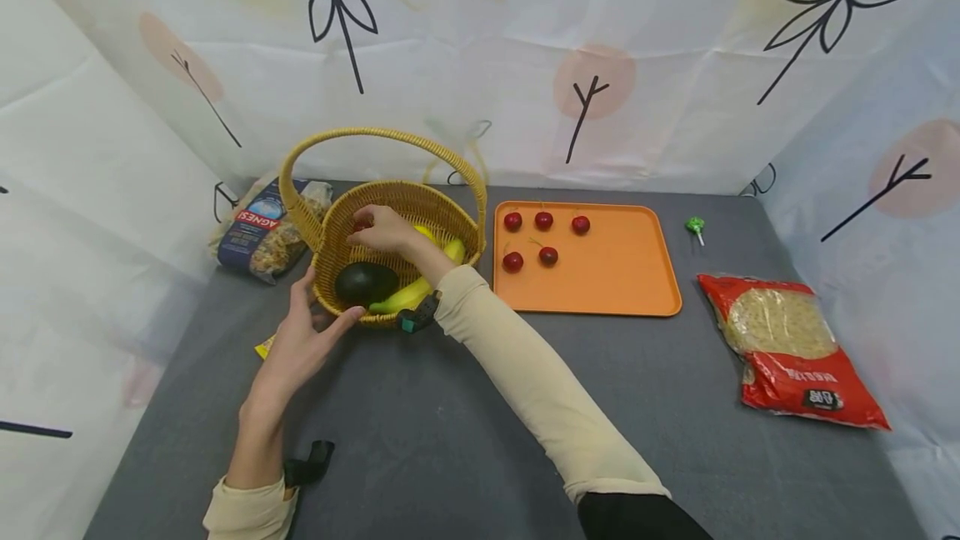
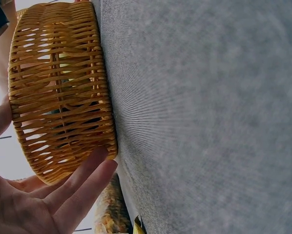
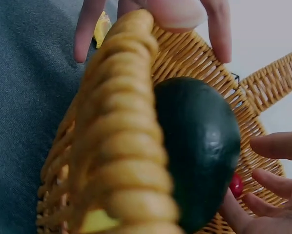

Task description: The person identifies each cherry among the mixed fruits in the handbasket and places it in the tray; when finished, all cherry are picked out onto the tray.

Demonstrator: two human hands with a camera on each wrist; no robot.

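Observation:
A yellow wicker basket (image 1: pixel 405 190) with a tall arched handle holds a dark green avocado (image 1: pixel 367 283) and bananas (image 1: pixel 408 297). My left hand (image 1: pixel 296 348) rests against the basket's near left side, thumb at the rim and fingers spread along the outer wall (image 2: pixel 63 97). Reaching over the near rim, my right hand (image 1: pixel 386 232) is inside the basket with its fingers around a red cherry (image 3: pixel 236 185). In the right wrist view the avocado (image 3: pixel 199 146) partly hides that cherry, and my right hand's fingers (image 3: pixel 278 184) are bent beside it.
Right of the basket lies an orange tray (image 1: pixel 600 273) with several cherries (image 1: pixel 548 256). Farther right are a green lollipop (image 1: pixel 695 225) and a red bag (image 1: pixel 795 357). An AGNESI pasta bag (image 1: pixel 262 227) lies behind left; a yellow packet (image 1: pixel 264 347) shows near my left hand.

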